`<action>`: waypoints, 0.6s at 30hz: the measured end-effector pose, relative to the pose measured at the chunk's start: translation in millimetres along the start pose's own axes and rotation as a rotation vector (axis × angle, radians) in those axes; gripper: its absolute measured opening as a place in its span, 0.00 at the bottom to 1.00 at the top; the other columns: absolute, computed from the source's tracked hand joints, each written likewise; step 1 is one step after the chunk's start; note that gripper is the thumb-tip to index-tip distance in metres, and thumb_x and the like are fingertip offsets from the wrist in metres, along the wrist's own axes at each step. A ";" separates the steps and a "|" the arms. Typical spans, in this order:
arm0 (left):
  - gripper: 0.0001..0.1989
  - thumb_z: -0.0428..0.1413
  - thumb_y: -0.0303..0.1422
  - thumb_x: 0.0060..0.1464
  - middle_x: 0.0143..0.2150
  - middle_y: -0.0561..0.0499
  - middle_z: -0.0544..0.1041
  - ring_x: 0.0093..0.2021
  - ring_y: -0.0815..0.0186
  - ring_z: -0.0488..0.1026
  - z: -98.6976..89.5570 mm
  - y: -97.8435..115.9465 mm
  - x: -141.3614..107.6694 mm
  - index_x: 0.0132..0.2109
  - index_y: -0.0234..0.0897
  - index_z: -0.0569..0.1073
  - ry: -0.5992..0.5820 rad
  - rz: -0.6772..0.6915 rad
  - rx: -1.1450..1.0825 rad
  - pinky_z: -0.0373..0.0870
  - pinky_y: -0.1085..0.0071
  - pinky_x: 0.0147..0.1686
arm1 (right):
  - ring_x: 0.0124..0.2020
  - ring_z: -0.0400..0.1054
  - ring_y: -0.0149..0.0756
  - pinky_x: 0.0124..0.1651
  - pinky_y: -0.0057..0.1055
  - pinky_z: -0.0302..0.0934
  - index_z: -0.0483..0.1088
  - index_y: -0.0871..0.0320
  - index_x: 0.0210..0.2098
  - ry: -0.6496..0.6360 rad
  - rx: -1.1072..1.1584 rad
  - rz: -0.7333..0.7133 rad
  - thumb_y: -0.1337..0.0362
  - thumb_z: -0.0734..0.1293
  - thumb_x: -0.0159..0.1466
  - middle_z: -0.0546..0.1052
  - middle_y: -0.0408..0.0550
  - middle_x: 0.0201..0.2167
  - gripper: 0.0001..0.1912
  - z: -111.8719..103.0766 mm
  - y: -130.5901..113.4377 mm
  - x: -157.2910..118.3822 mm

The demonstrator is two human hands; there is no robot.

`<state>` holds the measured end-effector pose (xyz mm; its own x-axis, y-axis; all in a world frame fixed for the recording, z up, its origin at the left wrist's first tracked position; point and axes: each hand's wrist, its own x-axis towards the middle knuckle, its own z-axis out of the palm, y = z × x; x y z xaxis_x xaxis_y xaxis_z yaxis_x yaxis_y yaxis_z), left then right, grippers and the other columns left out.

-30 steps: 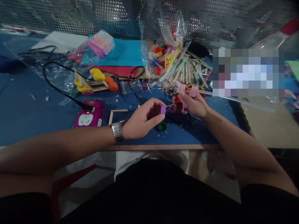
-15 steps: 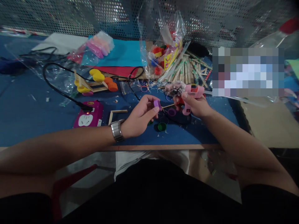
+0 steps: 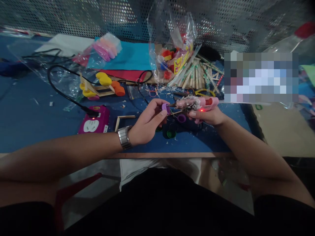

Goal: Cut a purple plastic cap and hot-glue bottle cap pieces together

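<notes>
Between thumb and fingers, my left hand holds a purple bottle cap. My right hand is wrapped round a pink glue gun, whose nozzle points left at the cap; whether it touches is hard to tell. White strands cling to the gun's front, and a red light glows on it. A thin wooden stick lies just below the nozzle. Another purple cap and a green cap rest on the blue table below the gun.
A purple power socket with a black cable stands left, beside an angled wooden piece. Behind are a stick frame with yellow and orange caps, a plastic bag of caps and many sticks. Cardboard lies right.
The glue gun has turned from a downward tilt to nearly level, its nozzle now at the purple cap. Its red light now shows. My left hand has barely moved.
</notes>
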<state>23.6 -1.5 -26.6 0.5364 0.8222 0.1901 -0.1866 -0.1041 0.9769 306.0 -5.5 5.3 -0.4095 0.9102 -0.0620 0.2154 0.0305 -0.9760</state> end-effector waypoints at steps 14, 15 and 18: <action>0.22 0.60 0.52 0.73 0.40 0.51 0.73 0.35 0.68 0.73 0.3 0.5 -1.6 0.60 0.41 0.71 0.005 0.017 0.016 0.73 0.71 0.32 | 0.29 0.72 0.28 0.18 0.21 0.64 0.85 0.48 0.60 -0.062 0.017 -0.087 0.48 0.81 0.65 0.84 0.51 0.61 0.26 -0.7 -2.2 -0.2; 0.22 0.60 0.52 0.73 0.41 0.51 0.73 0.35 0.69 0.73 0.3 0.6 -1.6 0.60 0.41 0.71 0.008 0.016 0.014 0.73 0.71 0.32 | 0.29 0.72 0.28 0.19 0.21 0.64 0.85 0.48 0.60 -0.057 0.017 -0.085 0.49 0.81 0.65 0.84 0.50 0.61 0.26 -1.0 -2.2 -0.6; 0.22 0.60 0.52 0.72 0.40 0.51 0.73 0.35 0.68 0.73 0.5 1.1 -1.5 0.59 0.41 0.71 0.008 0.013 0.014 0.72 0.71 0.32 | 0.27 0.71 0.29 0.18 0.22 0.64 0.86 0.48 0.59 -0.033 0.012 -0.062 0.48 0.82 0.64 0.86 0.50 0.55 0.26 -0.8 -3.1 -1.4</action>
<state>23.0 -3.2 -25.7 0.5277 0.8252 0.2017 -0.1818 -0.1222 0.9757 306.6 -6.5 8.6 -0.4508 0.8926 -0.0076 0.1778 0.0815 -0.9807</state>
